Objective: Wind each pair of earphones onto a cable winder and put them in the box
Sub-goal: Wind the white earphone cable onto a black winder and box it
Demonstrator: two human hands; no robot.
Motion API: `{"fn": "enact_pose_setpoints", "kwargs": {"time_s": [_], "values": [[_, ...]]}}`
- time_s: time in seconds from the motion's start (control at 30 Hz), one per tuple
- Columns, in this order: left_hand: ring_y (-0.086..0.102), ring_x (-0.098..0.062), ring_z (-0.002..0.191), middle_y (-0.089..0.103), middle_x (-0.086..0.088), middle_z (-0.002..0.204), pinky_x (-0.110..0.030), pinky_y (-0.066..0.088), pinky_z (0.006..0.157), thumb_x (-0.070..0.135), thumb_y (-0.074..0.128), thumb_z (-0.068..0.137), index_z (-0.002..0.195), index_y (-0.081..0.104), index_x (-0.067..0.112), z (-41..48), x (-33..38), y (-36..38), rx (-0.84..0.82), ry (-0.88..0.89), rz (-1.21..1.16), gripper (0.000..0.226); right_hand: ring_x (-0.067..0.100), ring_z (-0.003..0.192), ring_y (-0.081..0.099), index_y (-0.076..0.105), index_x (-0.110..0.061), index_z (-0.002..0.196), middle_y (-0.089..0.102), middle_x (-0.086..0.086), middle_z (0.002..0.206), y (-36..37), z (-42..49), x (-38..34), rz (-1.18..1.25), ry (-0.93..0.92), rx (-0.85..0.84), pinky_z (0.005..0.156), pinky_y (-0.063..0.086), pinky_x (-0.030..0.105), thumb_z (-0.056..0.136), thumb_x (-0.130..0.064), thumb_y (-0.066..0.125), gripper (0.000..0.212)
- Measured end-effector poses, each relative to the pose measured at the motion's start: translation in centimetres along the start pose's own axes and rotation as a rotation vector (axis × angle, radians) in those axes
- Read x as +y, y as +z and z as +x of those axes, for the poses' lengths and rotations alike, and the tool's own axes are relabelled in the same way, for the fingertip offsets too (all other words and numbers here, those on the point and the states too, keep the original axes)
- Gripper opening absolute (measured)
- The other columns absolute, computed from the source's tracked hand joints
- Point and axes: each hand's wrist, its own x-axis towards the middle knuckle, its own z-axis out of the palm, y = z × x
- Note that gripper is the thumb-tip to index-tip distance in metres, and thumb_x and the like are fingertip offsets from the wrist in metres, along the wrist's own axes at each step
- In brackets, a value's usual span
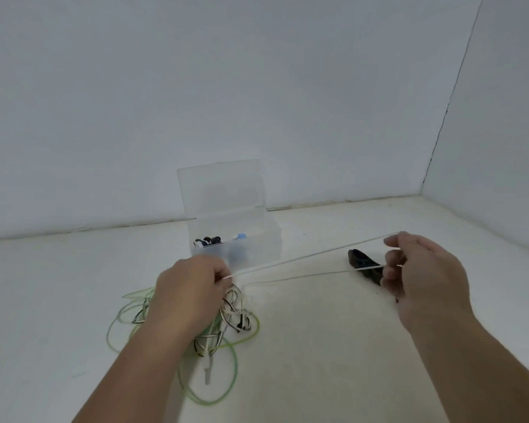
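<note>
My left hand (193, 288) pinches a white earphone cable (303, 257) just above a tangled pile of green, white and black earphone cables (226, 331) on the table. From there the white cable runs taut in two strands to my right hand (422, 279), which pinches it up at the right. A black cable winder (364, 264) lies on the table behind the strands, partly hidden by my right hand. The clear plastic box (257, 239) stands open at the back with wound earphones (214, 241) inside.
The box lid (223, 187) stands upright against the white back wall. A white side wall (501, 148) closes the right side. The table top (318, 346) is white and lies bare between my forearms.
</note>
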Motion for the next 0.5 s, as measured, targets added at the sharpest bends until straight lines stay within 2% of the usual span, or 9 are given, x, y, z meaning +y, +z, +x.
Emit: {"fn": "enact_pose_setpoints", "kwargs": {"time_s": [0.07, 0.13, 0.2, 0.23, 0.27, 0.33, 0.4, 0.43, 0.5], "values": [[0.063, -0.016, 0.079, 0.068, 0.010, 0.073, -0.032, 0.047, 0.077, 0.039, 0.062, 0.095, 0.080, 0.071, 0.028, -0.1, 0.1, -0.2, 0.054, 0.010, 0.058, 0.021, 0.017, 0.048, 0.046, 0.067, -0.010, 0.084, 0.055, 0.006, 0.069, 0.0, 0.3, 0.1, -0.008, -0.012, 0.049, 0.048, 0.045, 0.029, 0.098, -0.016, 0.054, 0.020], [0.060, -0.015, 0.067, 0.064, 0.007, 0.063, -0.031, 0.044, 0.068, 0.038, 0.062, 0.095, 0.073, 0.070, 0.024, -0.1, 0.4, -0.3, 0.079, 0.052, -0.020, 0.027, 0.018, 0.049, 0.054, 0.067, -0.013, 0.101, 0.063, 0.005, 0.084, 0.2, 0.3, 0.3, -0.118, -0.083, 0.067, 0.056, 0.054, 0.034, 0.093, -0.011, 0.058, 0.012], [0.058, -0.008, 0.064, 0.063, 0.009, 0.064, -0.028, 0.044, 0.064, 0.035, 0.065, 0.094, 0.068, 0.070, 0.025, -0.3, 0.9, -0.5, 0.069, 0.096, -0.201, 0.027, 0.022, 0.063, 0.064, 0.057, -0.026, 0.126, 0.061, -0.001, 0.105, 0.6, -0.4, 0.7, -0.414, -0.237, 0.065, 0.073, 0.058, 0.044, 0.084, -0.009, 0.059, 0.045], [0.059, -0.006, 0.067, 0.065, 0.013, 0.069, -0.024, 0.044, 0.066, 0.034, 0.065, 0.093, 0.070, 0.071, 0.027, -0.5, 1.2, -0.5, 0.061, 0.129, -0.259, 0.025, 0.022, 0.071, 0.066, 0.052, -0.031, 0.131, 0.059, -0.006, 0.111, 0.9, -1.1, 0.7, -0.533, -0.357, 0.043, 0.078, 0.057, 0.045, 0.080, -0.010, 0.060, 0.057], [0.061, -0.005, 0.071, 0.066, 0.015, 0.072, -0.021, 0.044, 0.067, 0.034, 0.066, 0.093, 0.073, 0.073, 0.028, -0.7, 1.6, -0.5, 0.052, 0.170, -0.292, 0.022, 0.018, 0.076, 0.066, 0.052, -0.033, 0.132, 0.059, -0.010, 0.113, 1.2, -2.0, 0.8, -0.593, -0.482, -0.028, 0.080, 0.057, 0.042, 0.078, -0.008, 0.061, 0.060], [0.061, -0.005, 0.076, 0.067, 0.016, 0.074, -0.020, 0.045, 0.069, 0.033, 0.066, 0.092, 0.079, 0.076, 0.031, -1.1, 2.3, -0.5, 0.030, 0.264, -0.347, 0.017, 0.003, 0.092, 0.063, 0.056, -0.033, 0.132, 0.060, -0.017, 0.116, 1.9, -4.0, 1.1, -0.611, -0.659, -0.346, 0.087, 0.053, 0.025, 0.079, -0.003, 0.066, 0.062], [0.062, -0.007, 0.074, 0.068, 0.015, 0.075, -0.025, 0.047, 0.068, 0.034, 0.066, 0.092, 0.080, 0.076, 0.031, -1.5, 2.9, -0.5, -0.005, 0.321, -0.405, 0.016, -0.010, 0.110, 0.051, 0.055, -0.035, 0.134, 0.057, -0.024, 0.120, 2.7, -5.6, 1.9, -0.733, -0.737, -0.662, 0.094, 0.037, 0.005, 0.082, -0.012, 0.072, 0.059], [0.063, -0.008, 0.072, 0.068, 0.015, 0.075, -0.027, 0.048, 0.067, 0.036, 0.066, 0.092, 0.080, 0.075, 0.032, -1.7, 3.2, -0.6, -0.025, 0.328, -0.418, 0.015, -0.011, 0.105, 0.051, 0.059, -0.036, 0.129, 0.060, -0.025, 0.113, 2.8, -5.8, 2.3, -0.800, -0.763, -0.745, 0.090, 0.035, 0.003, 0.084, -0.021, 0.072, 0.049], [0.063, -0.008, 0.066, 0.069, 0.015, 0.076, -0.025, 0.049, 0.064, 0.037, 0.067, 0.091, 0.078, 0.073, 0.032, -1.9, 3.4, -0.7, -0.062, 0.320, -0.412, 0.015, -0.002, 0.065, 0.053, 0.073, -0.028, 0.096, 0.062, -0.016, 0.071, 3.0, -5.8, 2.3, -0.799, -0.690, -0.730, 0.063, 0.039, 0.012, 0.090, -0.031, 0.067, 0.009]]}}
